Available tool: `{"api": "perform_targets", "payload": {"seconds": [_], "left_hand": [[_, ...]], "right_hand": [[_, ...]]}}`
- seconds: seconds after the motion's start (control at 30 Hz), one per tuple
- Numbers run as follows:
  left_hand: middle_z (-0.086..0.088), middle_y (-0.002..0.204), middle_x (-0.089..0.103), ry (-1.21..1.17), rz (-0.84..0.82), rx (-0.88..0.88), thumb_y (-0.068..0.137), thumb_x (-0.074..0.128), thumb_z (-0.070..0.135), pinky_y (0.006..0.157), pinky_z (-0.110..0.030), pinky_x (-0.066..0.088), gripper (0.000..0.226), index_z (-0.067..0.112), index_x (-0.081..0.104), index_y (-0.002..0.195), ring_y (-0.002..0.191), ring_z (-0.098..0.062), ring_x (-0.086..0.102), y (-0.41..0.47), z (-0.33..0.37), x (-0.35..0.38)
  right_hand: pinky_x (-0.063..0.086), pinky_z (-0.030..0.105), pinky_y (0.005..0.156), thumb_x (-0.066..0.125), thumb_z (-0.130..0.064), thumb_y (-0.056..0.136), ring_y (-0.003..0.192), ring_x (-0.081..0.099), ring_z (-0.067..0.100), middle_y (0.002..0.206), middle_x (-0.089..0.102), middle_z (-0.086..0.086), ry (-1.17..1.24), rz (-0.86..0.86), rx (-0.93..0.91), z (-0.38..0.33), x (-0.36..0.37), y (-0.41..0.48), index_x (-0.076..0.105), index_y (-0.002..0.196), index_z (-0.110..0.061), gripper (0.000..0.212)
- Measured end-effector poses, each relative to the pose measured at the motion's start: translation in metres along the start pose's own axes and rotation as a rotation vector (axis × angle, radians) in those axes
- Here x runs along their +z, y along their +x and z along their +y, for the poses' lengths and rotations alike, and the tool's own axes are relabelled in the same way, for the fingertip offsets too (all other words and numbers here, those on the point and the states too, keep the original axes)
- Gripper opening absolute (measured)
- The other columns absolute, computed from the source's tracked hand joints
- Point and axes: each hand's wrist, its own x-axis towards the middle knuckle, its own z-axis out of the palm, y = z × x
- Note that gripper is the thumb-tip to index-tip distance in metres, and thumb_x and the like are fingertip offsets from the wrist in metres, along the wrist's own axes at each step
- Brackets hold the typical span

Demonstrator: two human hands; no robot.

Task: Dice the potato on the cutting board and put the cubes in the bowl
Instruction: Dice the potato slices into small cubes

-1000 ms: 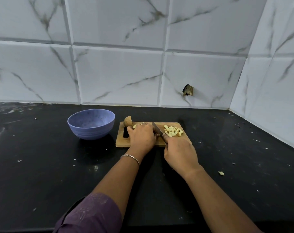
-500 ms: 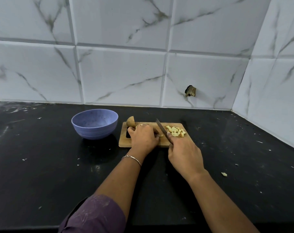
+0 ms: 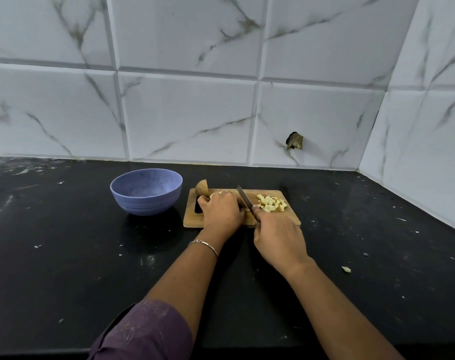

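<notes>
A small wooden cutting board (image 3: 290,219) lies on the black counter. My left hand (image 3: 221,213) curls over a potato piece on the board, which it mostly hides. My right hand (image 3: 278,239) grips a knife (image 3: 244,197); the blade angles up and away just right of my left fingers. A pile of pale potato cubes (image 3: 271,203) sits on the board's right part. A brown-skinned potato chunk (image 3: 202,187) stands at the board's far left corner. The empty purple bowl (image 3: 146,191) stands left of the board.
One stray potato bit (image 3: 346,269) lies on the counter to the right. White crumbs dot the black counter (image 3: 65,255). Marble-look tiled walls close the back and right side, with a broken hole (image 3: 294,141) in the back wall.
The knife blade has lifted from its lower position between my hands and now tilts up. The camera has shifted slightly; both hands stay on the board.
</notes>
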Motion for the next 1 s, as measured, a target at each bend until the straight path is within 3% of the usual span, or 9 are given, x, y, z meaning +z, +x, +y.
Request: {"api": "perform_targets", "payload": {"seconds": [0.23, 0.53, 0.63, 0.73, 0.9, 1.0], "left_hand": [[0.005, 0.105, 0.067, -0.002, 0.009, 0.003, 0.092, 0.059, 0.037, 0.096, -0.045, 0.029, 0.018, 0.028, 0.072, 0.101, 0.105, -0.017, 0.057, -0.002, 0.002, -0.003], [0.007, 0.093, 0.069, -0.047, 0.024, -0.05, 0.089, 0.059, 0.044, 0.094, -0.045, 0.028, 0.021, 0.027, 0.072, 0.09, 0.099, -0.017, 0.06, -0.002, -0.002, 0.001], [0.008, 0.098, 0.07, -0.052, 0.004, -0.052, 0.091, 0.06, 0.041, 0.096, -0.045, 0.027, 0.02, 0.027, 0.073, 0.096, 0.102, -0.017, 0.06, -0.002, -0.002, -0.002], [0.008, 0.104, 0.07, -0.105, -0.007, -0.073, 0.094, 0.059, 0.035, 0.1, -0.045, 0.025, 0.018, 0.028, 0.073, 0.101, 0.108, -0.018, 0.059, 0.0, -0.007, -0.006], [0.01, 0.104, 0.072, -0.134, 0.004, -0.094, 0.092, 0.061, 0.035, 0.103, -0.044, 0.022, 0.016, 0.031, 0.074, 0.101, 0.11, -0.013, 0.059, -0.002, -0.009, -0.011], [0.011, 0.096, 0.072, -0.186, -0.012, -0.075, 0.087, 0.064, 0.035, 0.107, -0.046, 0.032, 0.014, 0.031, 0.075, 0.095, 0.103, -0.013, 0.062, -0.001, -0.009, -0.008]], "right_hand": [[0.053, 0.03, 0.077, 0.049, -0.02, 0.101, 0.095, 0.064, 0.016, 0.105, 0.068, -0.002, 0.043, -0.058, 0.04, 0.0, 0.001, 0.004, 0.056, 0.138, -0.026, 0.038], [0.053, 0.028, 0.072, 0.047, -0.013, 0.102, 0.09, 0.064, 0.014, 0.101, 0.066, -0.003, -0.138, 0.012, -0.032, 0.0, 0.002, -0.003, 0.044, 0.148, -0.026, 0.048], [0.048, 0.026, 0.068, 0.047, -0.015, 0.102, 0.089, 0.062, 0.014, 0.101, 0.064, -0.004, -0.138, 0.029, 0.007, 0.004, 0.0, -0.005, 0.04, 0.15, -0.029, 0.051], [0.045, 0.023, 0.06, 0.048, -0.017, 0.102, 0.075, 0.053, 0.009, 0.091, 0.059, -0.008, -0.086, 0.064, 0.026, 0.004, -0.001, -0.004, 0.039, 0.151, -0.033, 0.052], [0.055, 0.029, 0.07, 0.047, -0.023, 0.103, 0.078, 0.056, 0.01, 0.088, 0.059, -0.007, -0.051, 0.067, -0.026, 0.0, 0.0, -0.006, 0.037, 0.152, -0.032, 0.051], [0.056, 0.03, 0.07, 0.048, -0.021, 0.103, 0.08, 0.058, 0.01, 0.09, 0.061, -0.007, -0.046, 0.055, -0.035, 0.0, -0.001, -0.007, 0.04, 0.151, -0.031, 0.05]]}}
